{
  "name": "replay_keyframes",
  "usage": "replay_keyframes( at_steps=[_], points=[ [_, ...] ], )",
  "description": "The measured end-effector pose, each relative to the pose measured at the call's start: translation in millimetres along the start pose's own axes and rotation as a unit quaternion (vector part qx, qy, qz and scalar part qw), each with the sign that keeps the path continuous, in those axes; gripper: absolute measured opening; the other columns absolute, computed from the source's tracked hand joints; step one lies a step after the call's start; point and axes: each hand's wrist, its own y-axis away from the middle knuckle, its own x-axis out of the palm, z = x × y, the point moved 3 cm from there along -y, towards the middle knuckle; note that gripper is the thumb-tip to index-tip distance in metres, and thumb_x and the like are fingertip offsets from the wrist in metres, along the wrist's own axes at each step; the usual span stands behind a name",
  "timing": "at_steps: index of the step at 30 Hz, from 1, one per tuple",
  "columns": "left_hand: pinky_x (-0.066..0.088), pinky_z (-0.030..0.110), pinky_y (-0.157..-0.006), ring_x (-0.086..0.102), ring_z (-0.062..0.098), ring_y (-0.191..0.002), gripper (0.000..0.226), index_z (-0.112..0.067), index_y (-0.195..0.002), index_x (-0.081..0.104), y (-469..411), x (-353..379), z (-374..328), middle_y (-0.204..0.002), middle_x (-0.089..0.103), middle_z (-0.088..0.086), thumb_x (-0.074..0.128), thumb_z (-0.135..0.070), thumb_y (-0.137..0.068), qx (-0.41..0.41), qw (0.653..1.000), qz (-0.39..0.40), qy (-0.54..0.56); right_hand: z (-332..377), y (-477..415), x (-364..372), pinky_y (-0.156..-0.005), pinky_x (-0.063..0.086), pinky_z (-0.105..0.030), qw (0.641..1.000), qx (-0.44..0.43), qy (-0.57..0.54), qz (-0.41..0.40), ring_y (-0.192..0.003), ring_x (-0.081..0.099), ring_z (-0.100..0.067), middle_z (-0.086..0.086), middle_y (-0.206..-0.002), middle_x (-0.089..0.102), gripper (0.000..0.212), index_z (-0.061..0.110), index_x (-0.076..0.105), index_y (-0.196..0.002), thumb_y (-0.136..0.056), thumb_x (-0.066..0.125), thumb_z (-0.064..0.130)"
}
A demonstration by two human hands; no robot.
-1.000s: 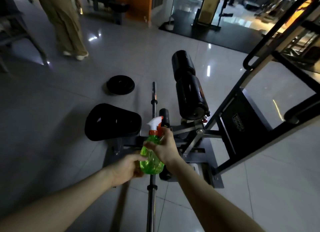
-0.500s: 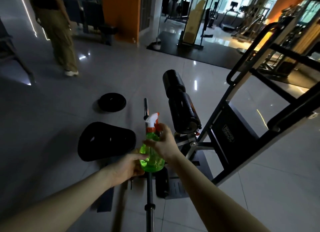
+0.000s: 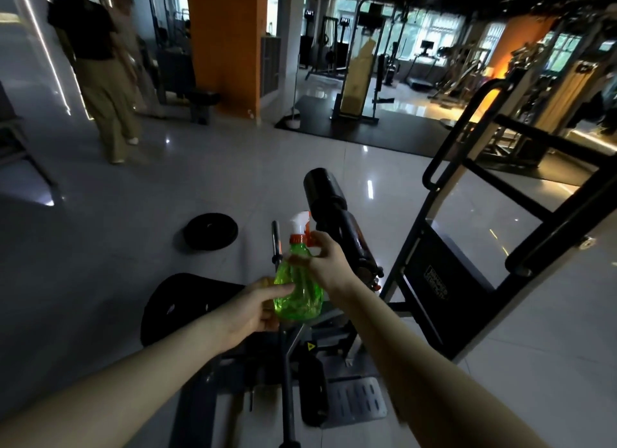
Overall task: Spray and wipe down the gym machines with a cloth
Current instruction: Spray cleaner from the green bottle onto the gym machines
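A green spray bottle (image 3: 297,294) with an orange collar and white nozzle is upright in front of me. My right hand (image 3: 325,262) grips its neck just under the trigger. My left hand (image 3: 255,305) holds the lower side of the bottle with curled fingers. Below the bottle stands a gym machine with a black seat pad (image 3: 187,302), black roller pads (image 3: 337,224) and a slanted black frame (image 3: 444,294) to the right. No cloth shows.
A barbell (image 3: 287,381) runs along the floor under my hands. A black weight plate (image 3: 211,235) lies on the tiles to the left. People (image 3: 107,77) stand at the far left. An orange pillar (image 3: 223,47) and more machines fill the back.
My view has tilted up, showing more of the gym behind. Both hands stay on the bottle, which now sits a little higher above the machine.
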Motion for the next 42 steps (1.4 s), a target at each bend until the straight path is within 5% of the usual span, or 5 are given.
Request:
replay_keyframes(
  at_steps=[13, 27, 34, 39, 42],
  points=[
    [0.042, 0.03, -0.064, 0.072, 0.019, -0.076, 0.056, -0.015, -0.116, 0.061, -104, 33, -73, -0.099, 0.077, 0.006, 0.082, -0.05, -0.077, 0.03, 0.996, -0.079, -0.026, 22, -129, -74, -0.062, 0.055, -0.015, 0.999, 0.008, -0.021, 0.033, -0.091, 0.072, -0.018, -0.014, -0.114, 0.072, 0.049, 0.003, 0.062, -0.127, -0.085, 0.083, 0.016],
    [0.04, 0.029, -0.061, 0.072, 0.025, -0.081, 0.079, -0.018, -0.119, 0.066, -164, 19, -87, -0.108, 0.077, 0.012, 0.086, -0.063, -0.057, 0.022, 0.987, -0.157, -0.034, 13, -208, -81, -0.056, 0.052, -0.013, 0.995, 0.024, -0.058, 0.073, -0.066, 0.065, -0.003, 0.004, -0.083, 0.067, 0.02, 0.016, 0.061, -0.095, -0.089, 0.08, 0.012],
    [0.041, 0.03, -0.062, 0.071, 0.027, -0.081, 0.09, -0.018, -0.117, 0.067, -173, -48, -84, -0.108, 0.076, 0.015, 0.091, -0.069, -0.046, 0.023, 0.992, -0.119, -0.035, 5, -215, -34, -0.061, 0.05, -0.009, 0.998, 0.017, -0.025, 0.057, -0.091, 0.064, -0.004, 0.006, -0.116, 0.061, 0.062, 0.017, 0.052, -0.136, -0.085, 0.083, 0.031],
    [0.038, 0.031, -0.062, 0.068, 0.022, -0.076, 0.078, -0.023, -0.105, 0.073, -177, -102, -84, -0.104, 0.077, 0.012, 0.095, -0.062, -0.042, 0.003, 0.998, -0.063, -0.011, -6, -215, 11, -0.073, 0.062, -0.028, 0.994, 0.052, -0.06, 0.071, -0.103, 0.072, -0.025, -0.013, -0.13, 0.061, 0.085, 0.019, 0.04, -0.145, -0.075, 0.089, 0.015],
    [0.041, 0.033, -0.07, 0.066, 0.027, -0.088, 0.065, -0.022, -0.107, 0.075, -177, -130, -76, -0.112, 0.075, 0.014, 0.092, -0.059, -0.055, -0.013, 0.999, -0.027, -0.014, -15, -221, 36, -0.085, 0.063, -0.045, 0.996, 0.081, -0.038, 0.025, -0.109, 0.068, -0.035, -0.017, -0.132, 0.057, 0.092, 0.024, 0.049, -0.134, -0.053, 0.093, 0.031]
  ],
)
